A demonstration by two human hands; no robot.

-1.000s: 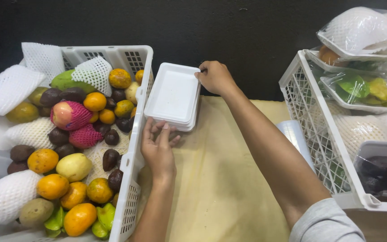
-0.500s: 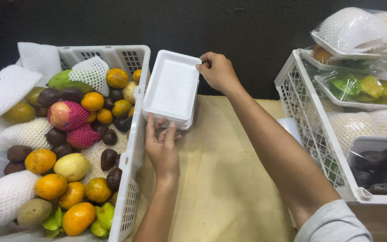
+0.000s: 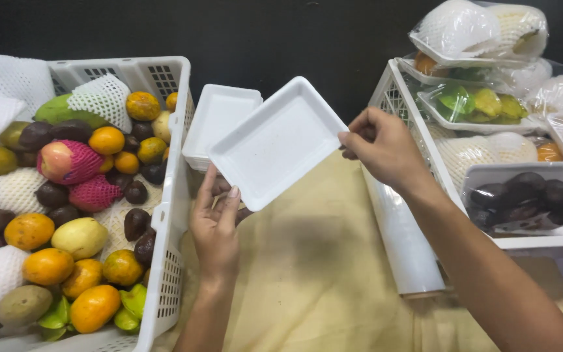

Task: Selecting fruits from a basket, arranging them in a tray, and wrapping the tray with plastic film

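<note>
The white foam tray is shallow, rectangular, round-cornered and tilted.

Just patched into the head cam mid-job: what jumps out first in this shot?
A white foam tray held tilted at centre, right hand pinching its right corner, left hand under its lower-left edge. Behind it sits a stack of like trays. On the left, a white crate is heaped with loose mixed fruit.

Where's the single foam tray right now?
In the head view's centre: the foam tray is tilted in the air, right hand pinching its right corner, left hand under it, stack behind.
</note>
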